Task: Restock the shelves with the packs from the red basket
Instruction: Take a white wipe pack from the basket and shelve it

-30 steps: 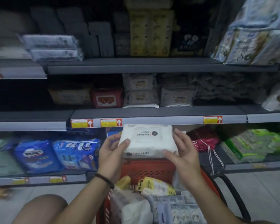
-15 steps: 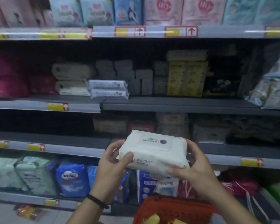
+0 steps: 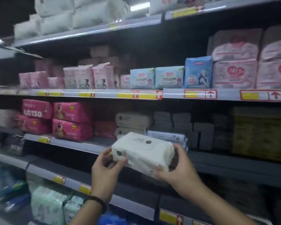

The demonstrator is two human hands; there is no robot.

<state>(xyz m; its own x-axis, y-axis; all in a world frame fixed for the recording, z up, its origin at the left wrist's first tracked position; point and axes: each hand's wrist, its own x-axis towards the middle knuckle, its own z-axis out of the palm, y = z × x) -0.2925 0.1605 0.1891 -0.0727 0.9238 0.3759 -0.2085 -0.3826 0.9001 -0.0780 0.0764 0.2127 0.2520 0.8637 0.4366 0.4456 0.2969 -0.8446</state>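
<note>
A white pack of wet wipes [image 3: 143, 151] with a flip lid is held between both hands in front of the shelves. My left hand [image 3: 106, 169] grips its left end, thumb on the front face. My right hand [image 3: 177, 169] grips its right end from below and behind. The pack is tilted, level with a grey shelf [image 3: 75, 144]. Two matching white packs [image 3: 133, 120] lie stacked on that shelf just behind it. The red basket is out of view.
Pink Lotso packs [image 3: 70, 120] sit left of the white stack, grey boxes [image 3: 185, 125] and yellow packs [image 3: 258, 132] to the right. Pink and blue packs [image 3: 169, 77] fill the shelf above. Green and blue packs [image 3: 49, 203] lie on the lowest shelf.
The view has swung upward and left, and the red basket has dropped out of sight. Both hands have lifted the white pack from above the basket up to the shelf with matching packs.
</note>
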